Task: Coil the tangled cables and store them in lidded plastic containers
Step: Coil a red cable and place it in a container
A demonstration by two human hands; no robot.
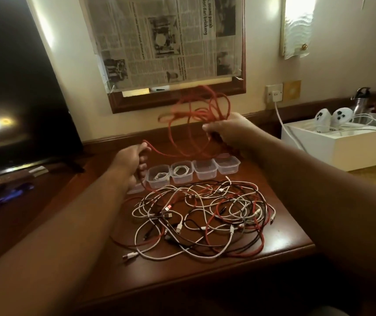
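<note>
Tangled heap of white, red, black cables [202, 217] nearest, on dark polished wooden desk [280, 226]. Behind it, row of four clear plastic tubs [192, 171], lids off; two left tubs hold coiled white cables. Left hand [131, 163] pinches red cable [196, 124]; right hand [227, 131] grips its raised loops. Newspaper-covered frame [166, 42] on wall.
</note>
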